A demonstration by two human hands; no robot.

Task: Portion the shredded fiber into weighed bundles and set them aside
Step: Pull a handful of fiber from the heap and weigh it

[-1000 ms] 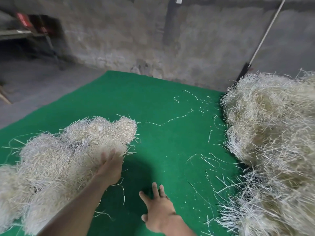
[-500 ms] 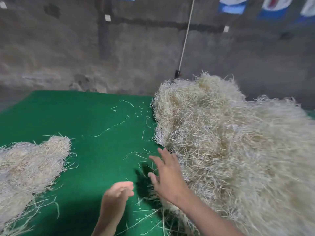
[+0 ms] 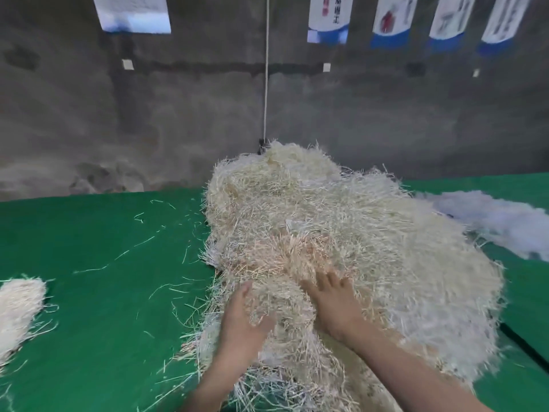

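Pale, stringy fiber of the big pile (image 3: 341, 227) swallows the front of our left hand (image 3: 240, 319) at the pile's near side. We cannot tell if it is curled round a tuft or just pushed in. Our right hand (image 3: 335, 304) sits just beside it, with a clump (image 3: 285, 307) between the two. Its fingers (image 3: 326, 281) are spread flat on top, pressing, gripping nothing.

Step in hand, as we read it: pulling the next portion off the pile. To do it well we'd dig both hands in from opposite sides of that clump and close them under it. Then lift straight up with a small shake, so tangled strands let go instead of dragging half the pile along. The strands look long and interlocked, so the tuft will likely come out bigger than grabbed. Better to take slightly small and top up at weighing. No scale in view.

The pile sits on the green mat (image 3: 104, 263), on its right half, reaching close to the far edge. Loose strands (image 3: 98, 267) litter the mat left of it. At the mat's left edge, well apart from the pile, is a smaller heap (image 3: 17, 307), likely portions already set aside. Toward the far right corner lies white fluffy stuff (image 3: 499, 224), blurred. Behind are a grey wall (image 3: 148, 129), a cord (image 3: 266, 84) hanging down, and posters (image 3: 326, 19) up top, text unreadable.
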